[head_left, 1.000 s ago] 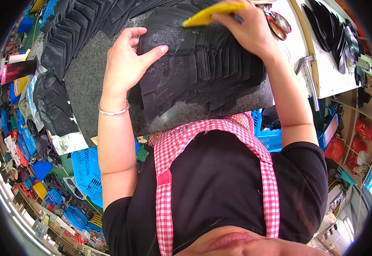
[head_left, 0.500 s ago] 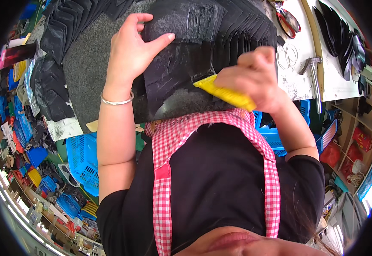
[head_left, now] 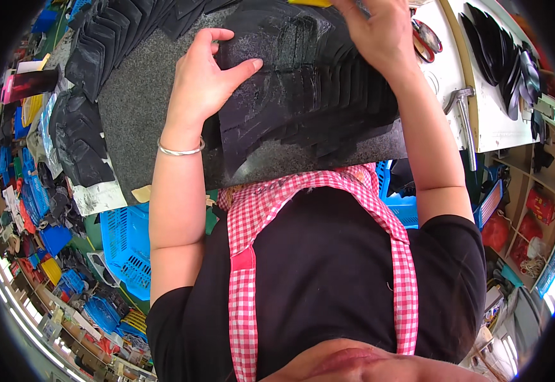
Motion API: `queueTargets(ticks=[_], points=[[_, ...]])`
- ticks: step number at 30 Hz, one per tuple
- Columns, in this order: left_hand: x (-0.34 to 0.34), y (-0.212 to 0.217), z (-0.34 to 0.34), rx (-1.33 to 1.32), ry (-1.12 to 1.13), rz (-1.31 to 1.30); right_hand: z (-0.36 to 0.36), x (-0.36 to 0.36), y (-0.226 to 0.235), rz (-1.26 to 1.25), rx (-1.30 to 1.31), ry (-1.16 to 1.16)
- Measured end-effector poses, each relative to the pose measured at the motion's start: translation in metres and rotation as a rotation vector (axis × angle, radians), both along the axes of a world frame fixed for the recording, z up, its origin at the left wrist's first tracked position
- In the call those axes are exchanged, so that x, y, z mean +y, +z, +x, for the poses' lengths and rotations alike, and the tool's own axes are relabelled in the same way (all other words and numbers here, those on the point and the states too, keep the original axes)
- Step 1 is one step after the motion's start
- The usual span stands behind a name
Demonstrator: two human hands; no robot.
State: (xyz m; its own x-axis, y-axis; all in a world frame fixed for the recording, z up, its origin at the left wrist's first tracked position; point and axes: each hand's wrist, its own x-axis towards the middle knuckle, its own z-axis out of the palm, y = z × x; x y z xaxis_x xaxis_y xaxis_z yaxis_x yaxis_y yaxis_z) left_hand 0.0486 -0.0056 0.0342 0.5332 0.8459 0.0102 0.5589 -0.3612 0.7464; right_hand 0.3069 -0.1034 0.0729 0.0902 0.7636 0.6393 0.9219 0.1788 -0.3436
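Observation:
Overlapping thin black sheet pieces [head_left: 303, 95] lie fanned out on a dark speckled board [head_left: 147, 83] in front of me. My left hand [head_left: 204, 79] rests at their left edge, thumb and forefinger spread apart on the top piece. Whitish smears mark some of the black surfaces. At the top edge of the view, my right hand [head_left: 382, 38] is over the far side of the pieces. Its fingers are partly cut off by the frame. Beside them shows a sliver of a flat yellow object [head_left: 309, 2], which that hand grips; its kind is unclear.
More black pieces [head_left: 105, 38] fan out at the far left, with another pile [head_left: 77, 130] nearer. On the white surface to the right lie red-handled scissors [head_left: 426, 41], a hammer [head_left: 462, 105] and curved black pieces [head_left: 490, 54]. A blue basket [head_left: 124, 245] stands below the board's left side.
My right hand has moved away from me, from the near edge of the pieces to their far side, taking the yellow object along. The left hand has barely moved.

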Motion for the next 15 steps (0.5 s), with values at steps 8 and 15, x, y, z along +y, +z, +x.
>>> queueTargets(ticks=[8,15], points=[[-0.001,-0.012,0.001,-0.043,0.002,0.014,-0.007,-0.057,-0.01,-0.228,0.224,0.379],[-0.015,-0.013,0.002,-0.497,0.006,-0.213,0.019,-0.003,-0.025,-0.014,-0.035,-0.114]])
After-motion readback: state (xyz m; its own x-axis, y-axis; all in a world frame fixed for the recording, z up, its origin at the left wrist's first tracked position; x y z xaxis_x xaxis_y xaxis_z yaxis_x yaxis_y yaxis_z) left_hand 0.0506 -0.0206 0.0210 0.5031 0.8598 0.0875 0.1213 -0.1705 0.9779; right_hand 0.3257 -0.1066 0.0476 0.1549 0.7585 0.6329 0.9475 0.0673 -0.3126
